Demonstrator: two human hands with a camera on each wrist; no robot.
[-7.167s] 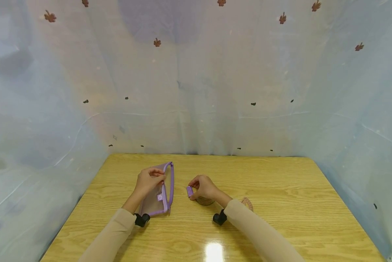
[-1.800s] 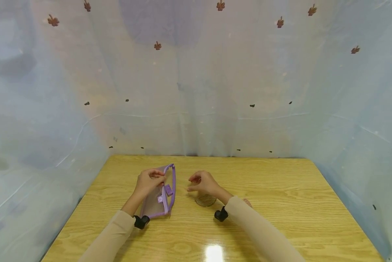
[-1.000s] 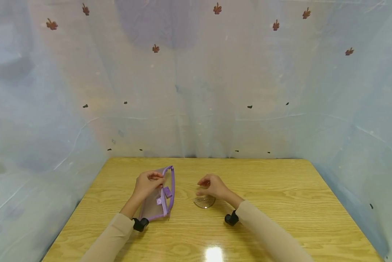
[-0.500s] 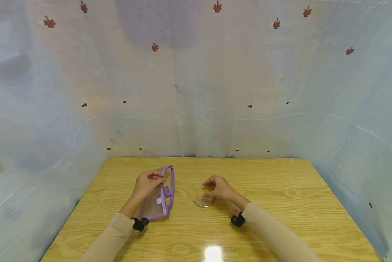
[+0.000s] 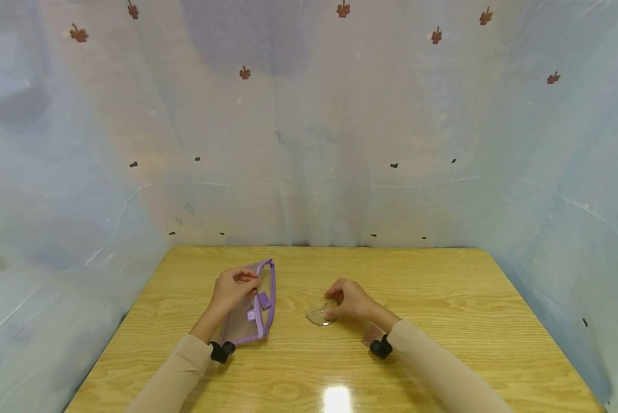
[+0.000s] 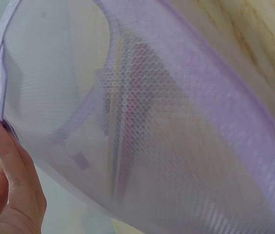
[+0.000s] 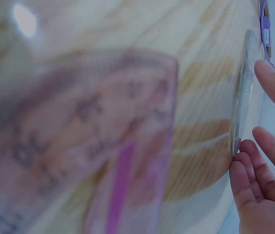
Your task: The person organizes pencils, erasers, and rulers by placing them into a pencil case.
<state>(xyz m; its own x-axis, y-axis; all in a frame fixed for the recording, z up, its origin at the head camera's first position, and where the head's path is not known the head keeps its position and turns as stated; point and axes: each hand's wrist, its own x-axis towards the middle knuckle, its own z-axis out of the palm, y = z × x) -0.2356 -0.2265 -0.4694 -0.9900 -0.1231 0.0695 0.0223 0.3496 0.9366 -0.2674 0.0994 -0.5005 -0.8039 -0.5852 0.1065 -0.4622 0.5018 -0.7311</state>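
Observation:
My left hand pinches the upper edge of a purple-trimmed mesh pencil pouch, whose mouth gapes to the right. A small purple block lies at that mouth. Through the mesh, the left wrist view shows slim pencil-like items inside. My right hand is at the right end of a clear protractor on the table, its fingers loosely bent. In the right wrist view some fingertips touch or nearly touch the protractor's edge; no pinch is plain.
A pink see-through protractor lies under the right wrist, blurred in the right wrist view and mostly covered in the head view. The wooden table ends at a pale printed curtain behind and at both sides.
The purple block went from the right hand into the pouch mouth, and the right hand released it. That hand then moved right to the clear protractor. The left hand kept its pinch.

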